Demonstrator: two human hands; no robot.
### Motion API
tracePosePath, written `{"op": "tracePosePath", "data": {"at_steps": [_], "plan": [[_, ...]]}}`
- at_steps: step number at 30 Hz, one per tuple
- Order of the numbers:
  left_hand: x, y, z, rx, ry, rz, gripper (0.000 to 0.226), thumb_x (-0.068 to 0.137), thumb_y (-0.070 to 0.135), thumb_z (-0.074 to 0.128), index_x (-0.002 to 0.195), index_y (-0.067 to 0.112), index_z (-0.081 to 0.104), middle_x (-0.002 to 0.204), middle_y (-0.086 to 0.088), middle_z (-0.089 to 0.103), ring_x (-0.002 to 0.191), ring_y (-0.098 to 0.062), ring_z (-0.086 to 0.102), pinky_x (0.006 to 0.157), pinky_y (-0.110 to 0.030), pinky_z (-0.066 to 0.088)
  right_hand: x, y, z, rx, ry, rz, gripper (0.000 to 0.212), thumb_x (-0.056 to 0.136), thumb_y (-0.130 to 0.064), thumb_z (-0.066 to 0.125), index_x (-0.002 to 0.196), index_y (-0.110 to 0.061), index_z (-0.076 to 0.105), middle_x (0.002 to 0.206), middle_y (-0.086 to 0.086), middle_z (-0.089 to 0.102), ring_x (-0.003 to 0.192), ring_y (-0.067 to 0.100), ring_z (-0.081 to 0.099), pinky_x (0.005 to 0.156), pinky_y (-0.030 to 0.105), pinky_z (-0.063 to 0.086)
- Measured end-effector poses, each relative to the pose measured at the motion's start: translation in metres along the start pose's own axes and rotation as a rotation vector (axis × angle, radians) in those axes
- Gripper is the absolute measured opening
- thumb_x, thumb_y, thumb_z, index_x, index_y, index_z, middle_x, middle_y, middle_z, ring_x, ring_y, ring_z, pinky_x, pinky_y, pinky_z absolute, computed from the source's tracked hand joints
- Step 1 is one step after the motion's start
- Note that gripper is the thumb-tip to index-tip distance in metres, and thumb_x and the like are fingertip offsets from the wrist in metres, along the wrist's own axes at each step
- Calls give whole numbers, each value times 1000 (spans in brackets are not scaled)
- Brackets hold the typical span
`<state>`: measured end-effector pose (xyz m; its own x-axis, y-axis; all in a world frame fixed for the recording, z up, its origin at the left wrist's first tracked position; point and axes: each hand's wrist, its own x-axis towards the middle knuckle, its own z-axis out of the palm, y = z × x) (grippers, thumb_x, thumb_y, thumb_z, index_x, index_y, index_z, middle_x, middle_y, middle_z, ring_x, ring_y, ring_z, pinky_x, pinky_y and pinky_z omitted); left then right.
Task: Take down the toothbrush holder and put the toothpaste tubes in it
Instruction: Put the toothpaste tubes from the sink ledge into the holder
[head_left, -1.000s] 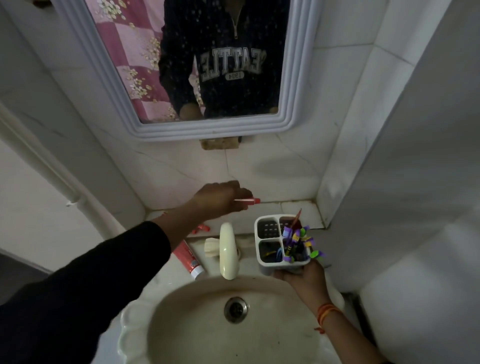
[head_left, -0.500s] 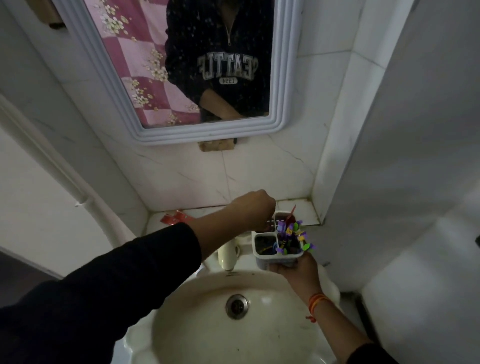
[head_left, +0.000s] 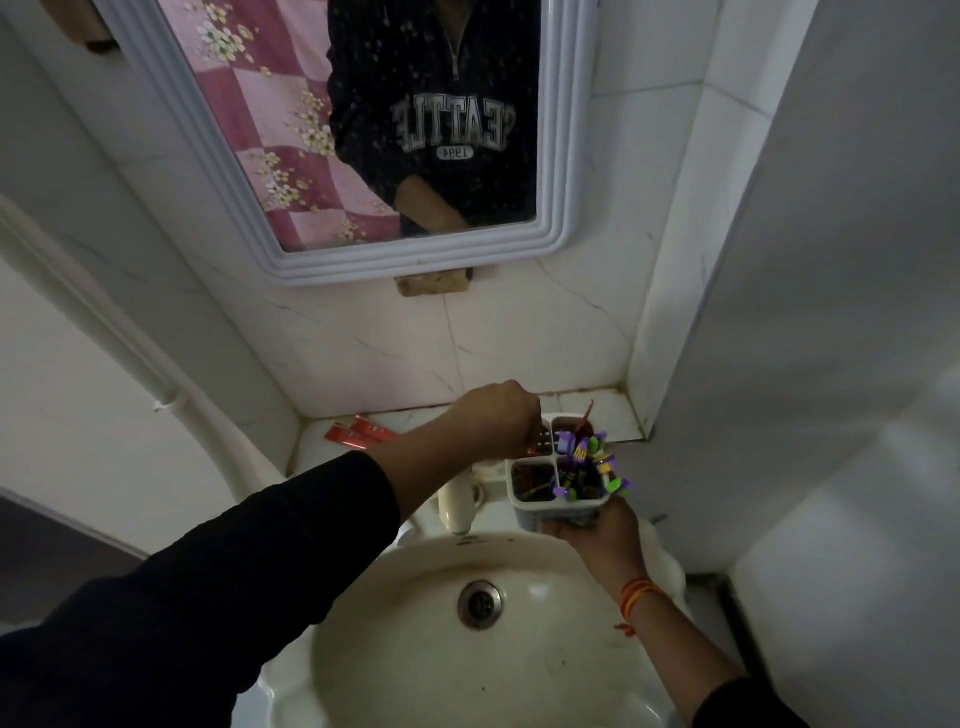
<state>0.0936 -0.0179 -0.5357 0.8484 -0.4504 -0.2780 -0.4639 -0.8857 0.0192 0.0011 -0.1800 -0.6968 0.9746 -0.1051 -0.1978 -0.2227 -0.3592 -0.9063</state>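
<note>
Your left hand (head_left: 496, 418) carried a red item from ledge to holder (head_left: 558, 480); its grip was hidden. Your right hand (head_left: 592, 530) cupped the holder. Toothpaste tubes (head_left: 358, 434) remained.

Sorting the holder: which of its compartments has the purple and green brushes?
The front right compartment of the holder, nearest the right hand; the others show none.

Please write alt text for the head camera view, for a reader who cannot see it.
Over a white sink, the right hand holds a white toothbrush holder from below while the left hand lowers something red into a back compartment. A red toothpaste tube lies on the ledge behind.
</note>
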Motion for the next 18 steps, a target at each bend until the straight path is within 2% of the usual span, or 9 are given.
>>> {"op": "tracePosePath", "data": {"at_steps": [4, 7, 9, 11, 14, 15, 17, 18], "plan": [[-2, 3, -5, 45, -13, -19, 27, 90, 28, 67, 113, 16, 74, 99, -8, 68, 85, -27, 68, 73, -38, 60, 0, 2, 0, -25, 4, 11, 53, 64, -37, 93, 103, -7, 72, 94, 3, 75, 89, 15, 71, 77, 27, 55], [-2, -5, -13, -23, -43, 2, 32, 84, 23, 75, 116, 23, 77, 104, -2, 75, 93, -20, 71, 80, -38, 62, 0, 2, 0, -27, 6, 11, 55, 64, -36, 93, 105, -6, 71, 95, 0, 74, 90, 14, 71, 78, 27, 55], [-2, -16, -18, -153, -28, -25, 30, 85, 22, 75, 115, 23, 78, 102, 3, 78, 83, -13, 75, 80, -34, 64, -1, -1, 0, -16, 1, 1, 52, 66, -32, 93, 104, -6, 71, 95, -1, 74, 88, 13, 70, 77, 26, 54], [-4, -30, -23, -269, 13, -65, 23, 87, 22, 74, 108, 22, 80, 96, 4, 80, 69, -10, 76, 77, -31, 64, -3, -3, 0, 5, -4, 4, 49, 65, -29, 93, 103, -8, 71, 95, -1, 74, 86, 13, 69, 81, 32, 58], [-6, -64, -18, -359, 109, -133, 16, 86, 21, 72, 99, 20, 82, 90, 1, 81, 59, -10, 73, 77, -31, 64, -4, -4, -1, 42, 11, -2, 55, 55, -33, 96, 104, -23, 72, 97, -4, 76, 95, 15, 71, 89, 43, 59], [-8, -74, -14, -335, 122, -157, 17, 86, 20, 71, 98, 20, 82, 91, -1, 81, 62, -12, 72, 79, -31, 63, -2, 0, 0, 72, 33, -21, 61, 50, -35, 97, 106, -32, 72, 100, -6, 76, 101, 16, 71, 92, 44, 58], [-9, -99, 2, -263, 90, -206, 20, 84, 16, 69, 98, 23, 82, 99, -3, 80, 79, -18, 74, 85, -31, 61, 5, 12, 4, 95, 45, -60, 69, 41, -39, 96, 104, -49, 70, 102, -16, 76, 108, 15, 69, 94, 42, 55], [-11, -111, 12, -241, 52, -253, 21, 82, 14, 68, 95, 26, 80, 104, -3, 80, 85, -20, 74, 86, -33, 61, 4, 11, 4, 93, 48, -71, 69, 39, -43, 97, 103, -52, 70, 99, -19, 76, 107, 14, 69, 94, 40, 54]]}}
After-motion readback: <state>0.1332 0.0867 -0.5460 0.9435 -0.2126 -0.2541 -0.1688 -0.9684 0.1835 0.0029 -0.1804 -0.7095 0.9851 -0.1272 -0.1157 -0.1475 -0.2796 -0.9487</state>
